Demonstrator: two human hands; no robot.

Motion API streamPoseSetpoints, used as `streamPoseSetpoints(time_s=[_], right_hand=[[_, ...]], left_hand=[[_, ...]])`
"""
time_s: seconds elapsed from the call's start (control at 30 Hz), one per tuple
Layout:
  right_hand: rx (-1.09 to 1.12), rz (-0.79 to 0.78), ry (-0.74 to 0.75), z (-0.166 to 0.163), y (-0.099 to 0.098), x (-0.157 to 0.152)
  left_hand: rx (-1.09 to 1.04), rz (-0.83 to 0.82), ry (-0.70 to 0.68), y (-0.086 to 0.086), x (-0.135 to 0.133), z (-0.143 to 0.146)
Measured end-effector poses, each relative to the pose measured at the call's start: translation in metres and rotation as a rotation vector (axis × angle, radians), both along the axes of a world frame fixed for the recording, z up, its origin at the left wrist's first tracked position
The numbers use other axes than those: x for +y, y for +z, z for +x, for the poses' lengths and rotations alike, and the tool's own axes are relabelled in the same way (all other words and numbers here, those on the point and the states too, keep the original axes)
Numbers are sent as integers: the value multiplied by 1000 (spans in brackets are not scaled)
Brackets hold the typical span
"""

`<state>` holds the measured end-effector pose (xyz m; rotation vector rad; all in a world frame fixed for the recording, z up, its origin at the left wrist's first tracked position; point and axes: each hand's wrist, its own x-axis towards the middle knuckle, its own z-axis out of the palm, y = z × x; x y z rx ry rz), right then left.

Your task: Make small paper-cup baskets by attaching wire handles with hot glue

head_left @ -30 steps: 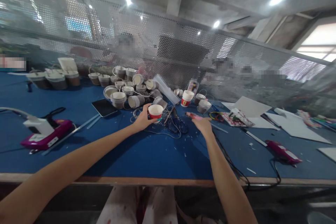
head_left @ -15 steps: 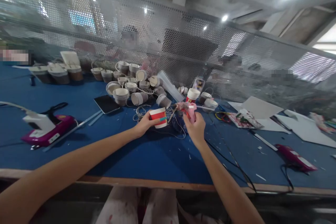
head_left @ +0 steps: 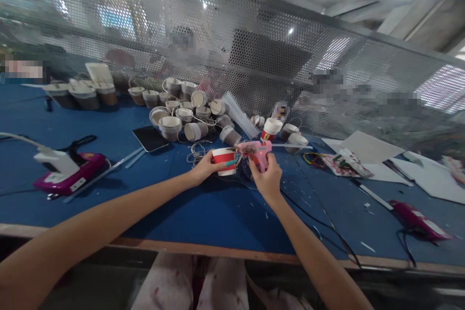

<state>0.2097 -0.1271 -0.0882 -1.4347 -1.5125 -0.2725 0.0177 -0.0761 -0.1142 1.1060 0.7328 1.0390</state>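
Note:
My left hand (head_left: 204, 168) is closed around a red and white paper cup (head_left: 224, 159), which lies tilted on its side in the grip. A pink hot glue gun (head_left: 260, 150) is held in my right hand (head_left: 268, 174), fingers wrapped round its handle. Its front end is over the cup's right-hand end; whether the two touch I cannot tell. A clear glue stick (head_left: 290, 146) pokes out of the gun's back. Grey cord (head_left: 198, 151) lies tangled behind the cup. More red and white cups (head_left: 271, 128) stand stacked beyond the gun.
Several cord-wrapped cups (head_left: 196, 131) crowd the back of the blue table (head_left: 174, 208). A phone (head_left: 150, 138) and a purple power strip (head_left: 69, 174) lie left. Another purple strip (head_left: 417, 220), a black cable (head_left: 308, 213) and white sheets (head_left: 428, 179) are on the right. A perforated screen (head_left: 269, 53) stands behind.
The glue gun has turned more level, and its front end now reaches over the cup. The cup and gun are closer together. The camera view has shifted slightly.

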Motion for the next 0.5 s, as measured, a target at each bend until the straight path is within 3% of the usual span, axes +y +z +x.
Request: streamPoseSetpoints(time_s=[0.5], right_hand=[[-24, -52, -18, 1, -3, 2]], left_hand=[[23, -25, 14, 5, -3, 1]])
